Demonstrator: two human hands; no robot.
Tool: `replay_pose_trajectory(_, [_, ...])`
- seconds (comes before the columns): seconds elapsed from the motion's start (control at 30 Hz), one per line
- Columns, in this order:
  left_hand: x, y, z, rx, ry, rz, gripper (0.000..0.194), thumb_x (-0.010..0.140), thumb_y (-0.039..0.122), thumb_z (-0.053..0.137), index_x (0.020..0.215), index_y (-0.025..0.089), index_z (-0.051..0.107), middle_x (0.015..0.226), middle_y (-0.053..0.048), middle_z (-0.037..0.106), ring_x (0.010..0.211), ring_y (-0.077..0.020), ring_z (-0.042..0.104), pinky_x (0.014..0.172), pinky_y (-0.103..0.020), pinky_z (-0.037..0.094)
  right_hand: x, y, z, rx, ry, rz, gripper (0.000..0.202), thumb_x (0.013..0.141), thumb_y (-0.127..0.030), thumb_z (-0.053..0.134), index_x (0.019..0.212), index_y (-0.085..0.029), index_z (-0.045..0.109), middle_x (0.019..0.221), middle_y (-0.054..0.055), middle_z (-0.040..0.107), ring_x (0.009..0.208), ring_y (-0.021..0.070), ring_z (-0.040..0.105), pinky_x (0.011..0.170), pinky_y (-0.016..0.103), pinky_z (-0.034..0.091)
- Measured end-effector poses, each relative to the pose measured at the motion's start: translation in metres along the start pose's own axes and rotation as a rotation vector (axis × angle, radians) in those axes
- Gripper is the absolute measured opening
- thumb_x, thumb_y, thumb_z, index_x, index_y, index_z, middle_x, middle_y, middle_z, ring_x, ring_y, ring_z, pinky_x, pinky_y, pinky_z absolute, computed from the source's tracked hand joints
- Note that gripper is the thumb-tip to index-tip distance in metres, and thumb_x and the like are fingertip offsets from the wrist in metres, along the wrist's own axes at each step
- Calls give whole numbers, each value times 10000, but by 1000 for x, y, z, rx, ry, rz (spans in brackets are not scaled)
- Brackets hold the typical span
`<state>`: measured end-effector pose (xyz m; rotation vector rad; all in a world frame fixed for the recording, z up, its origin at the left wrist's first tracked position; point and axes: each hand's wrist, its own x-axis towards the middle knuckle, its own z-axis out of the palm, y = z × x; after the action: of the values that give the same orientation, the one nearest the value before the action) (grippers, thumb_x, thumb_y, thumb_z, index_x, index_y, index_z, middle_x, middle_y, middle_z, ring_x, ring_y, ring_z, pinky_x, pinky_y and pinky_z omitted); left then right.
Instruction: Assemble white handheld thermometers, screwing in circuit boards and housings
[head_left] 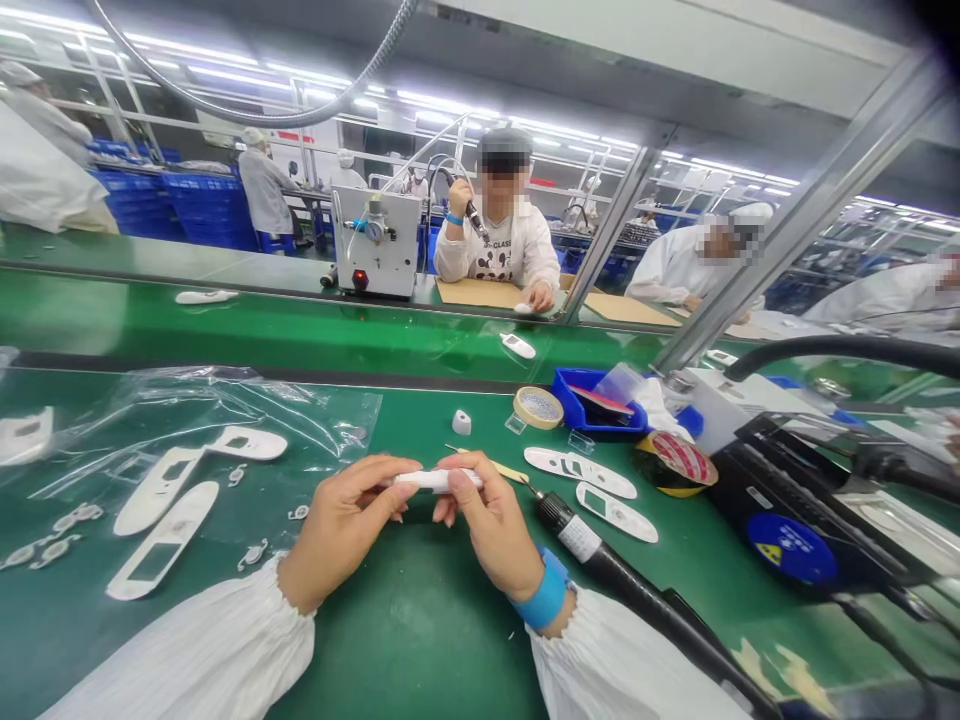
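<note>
My left hand (339, 522) and my right hand (496, 518) pinch a slim white plastic device housing (421, 481) between them, one at each end, above the green bench. Its edge faces me, so its front is hidden. Just beyond it a small white cap (461, 424) stands on the mat, with a thin yellow-handled tool (504, 467) lying behind my right fingers. To the right of that hand rests a black electric screwdriver (581, 540), near white housing shells (621, 514). More white shells (159, 550) with window cut-outs lie left of my left hand, among small white clip parts (253, 554).
Clear plastic bags (300, 405) spread at the left. Behind the screwdriver are a tape roll (538, 407), a blue bin (600, 405) and a black machine (795, 510). A green conveyor (337, 345) crosses ahead, carrying a white device (517, 346); a co-worker (499, 230) sits beyond.
</note>
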<state>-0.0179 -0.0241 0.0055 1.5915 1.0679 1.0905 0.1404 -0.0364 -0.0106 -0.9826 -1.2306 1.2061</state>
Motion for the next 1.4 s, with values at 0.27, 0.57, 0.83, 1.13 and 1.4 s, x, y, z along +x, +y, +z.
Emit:
replay_pose_trajectory(0.27, [11, 2, -8, -97, -2, -95, 254, 725, 343, 612, 938, 206, 635, 960, -32, 605, 658, -118, 584, 642, -239, 520, 0, 1, -5, 155, -95, -48, 326, 854, -418, 421, 1119, -229, 438, 1039, 58, 565, 769, 127, 623, 673, 273, 500])
replay_pose_trajectory(0.57, [11, 6, -9, -81, -6, -131, 234, 712, 339, 625, 899, 201, 650, 893, -25, 632, 597, -108, 572, 631, -234, 504, -2, 0, -8, -81, -48, -184, 297, 875, -374, 398, 1093, -186, 474, 773, 33, 635, 692, 130, 624, 652, 282, 509])
replay_pose_trajectory(0.83, [8, 2, -6, -134, -6, -216, 295, 717, 377, 619, 937, 182, 627, 620, 11, 613, 558, -121, 557, 605, -246, 477, -1, 2, -3, -97, 79, -200, 268, 863, -384, 411, 1014, -189, 515, 711, 15, 620, 607, 128, 625, 569, 258, 514])
replay_pose_trajectory(1.13, [14, -5, -5, -477, -43, -348, 415, 751, 333, 609, 1137, 211, 518, 898, -15, 637, 806, -131, 571, 743, -252, 474, -3, 7, 0, -101, 84, -211, 335, 796, -300, 547, 1118, -222, 498, 1004, 51, 616, 802, 158, 636, 702, 292, 539])
replay_pose_trajectory(1.4, [10, -6, 4, -727, -130, -475, 299, 814, 354, 523, 1039, 161, 557, 975, -69, 618, 891, -171, 570, 857, -319, 453, -7, 6, -1, -394, 101, -399, 306, 787, -208, 559, 1091, -245, 552, 1087, 34, 611, 1030, 168, 552, 879, 298, 469])
